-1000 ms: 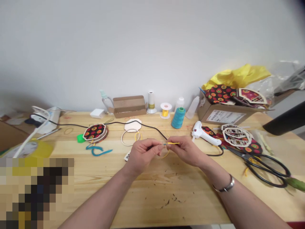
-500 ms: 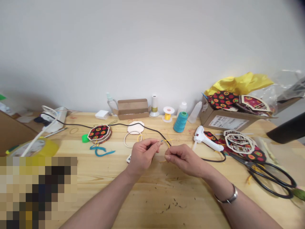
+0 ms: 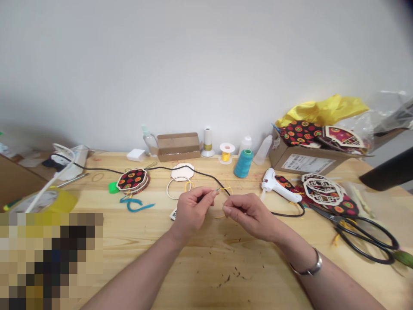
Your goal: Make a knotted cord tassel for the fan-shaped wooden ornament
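Note:
Over the middle of the table, my left hand point(image 3: 195, 210) pinches a thin yellow cord point(image 3: 226, 188) between thumb and fingertips. A tiny teal bit shows at those fingertips. Close by on the right, my right hand point(image 3: 251, 217) is closed in a pinch on the yellow cord, which loops between the hands; its far end is hidden by the fingers. Just beyond the left hand lie a pale ring point(image 3: 168, 189) and a white scalloped plate point(image 3: 182, 171). A small patterned piece point(image 3: 173, 214) is partly covered by the left hand.
On the right are a white glue gun point(image 3: 280, 189), big black-handled scissors point(image 3: 368, 237), lattice pieces point(image 3: 322, 189) and a full cardboard box point(image 3: 305, 162). A teal thread cone point(image 3: 243, 164) and yellow spool point(image 3: 226, 154) stand behind. Patterned pieces point(image 3: 133, 181) and teal cord point(image 3: 137, 206) lie left.
The view has shifted slightly, so the scene sits a little further left. Both hands keep their pinches, and the cord between them hangs in a slightly different loop.

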{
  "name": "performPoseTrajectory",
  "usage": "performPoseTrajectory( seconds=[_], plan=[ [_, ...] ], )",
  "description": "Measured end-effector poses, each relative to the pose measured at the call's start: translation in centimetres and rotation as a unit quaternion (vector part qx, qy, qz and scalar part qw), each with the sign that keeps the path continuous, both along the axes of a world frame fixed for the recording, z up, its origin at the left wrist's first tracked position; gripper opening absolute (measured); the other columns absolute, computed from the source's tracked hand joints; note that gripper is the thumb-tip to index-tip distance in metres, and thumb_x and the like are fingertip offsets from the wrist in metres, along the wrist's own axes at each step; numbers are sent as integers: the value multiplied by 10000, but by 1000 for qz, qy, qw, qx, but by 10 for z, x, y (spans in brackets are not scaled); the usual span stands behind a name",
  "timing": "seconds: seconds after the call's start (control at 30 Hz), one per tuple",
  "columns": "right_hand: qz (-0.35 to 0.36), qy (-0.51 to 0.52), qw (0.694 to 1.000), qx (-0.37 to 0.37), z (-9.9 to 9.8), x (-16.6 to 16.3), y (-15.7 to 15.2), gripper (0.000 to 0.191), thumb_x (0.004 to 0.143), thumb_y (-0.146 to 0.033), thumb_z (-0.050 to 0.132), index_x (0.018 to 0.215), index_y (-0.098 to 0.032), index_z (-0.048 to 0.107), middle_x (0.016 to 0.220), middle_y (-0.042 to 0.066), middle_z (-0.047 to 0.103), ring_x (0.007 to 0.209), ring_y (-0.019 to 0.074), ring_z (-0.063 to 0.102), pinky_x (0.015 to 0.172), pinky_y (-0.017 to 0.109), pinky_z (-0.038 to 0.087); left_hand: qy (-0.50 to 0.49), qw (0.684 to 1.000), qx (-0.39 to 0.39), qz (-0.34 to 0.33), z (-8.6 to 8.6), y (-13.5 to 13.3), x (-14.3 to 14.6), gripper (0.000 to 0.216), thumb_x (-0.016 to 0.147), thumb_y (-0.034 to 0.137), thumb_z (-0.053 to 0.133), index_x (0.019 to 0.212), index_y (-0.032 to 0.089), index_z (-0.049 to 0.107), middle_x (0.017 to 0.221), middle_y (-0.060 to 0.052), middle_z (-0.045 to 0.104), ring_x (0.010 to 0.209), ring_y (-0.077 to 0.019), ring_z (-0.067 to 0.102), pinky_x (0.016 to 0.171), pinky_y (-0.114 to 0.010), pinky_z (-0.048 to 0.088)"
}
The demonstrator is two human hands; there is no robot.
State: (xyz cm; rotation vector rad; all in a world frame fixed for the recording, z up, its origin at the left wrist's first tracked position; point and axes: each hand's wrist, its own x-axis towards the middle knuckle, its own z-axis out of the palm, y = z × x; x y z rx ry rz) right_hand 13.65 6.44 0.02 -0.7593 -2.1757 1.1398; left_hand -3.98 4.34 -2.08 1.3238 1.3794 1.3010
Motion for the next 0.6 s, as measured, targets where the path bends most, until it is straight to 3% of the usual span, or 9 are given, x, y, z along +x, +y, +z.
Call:
performPoseTrajectory(
  seconds=[0.27, 0.6],
  plan=[
    [-20, 23, 1000, 7, 2, 0, -1, 265, 888, -243, 461, 644, -150, 504, 566, -51, 387, 531, 64, 339, 499, 183, 290, 5, 1000, 1, 12, 1, -2, 0, 181, 764, 330, 633, 697, 167, 672, 569, 24, 565, 509, -91, 456, 452, -197, 355],
    [12, -41, 999, 23, -4, -4, -6, 230, 897, -242, 433, 691, -166, 504, 585, -48, 414, 547, 76, 363, 530, 202, 305, 8, 1000, 2, 16, 2, -1, 2, 170, 759, 325, 635, 704, 172, 686, 556, 19, 579, 478, -97, 457, 442, -204, 363]
  ],
)
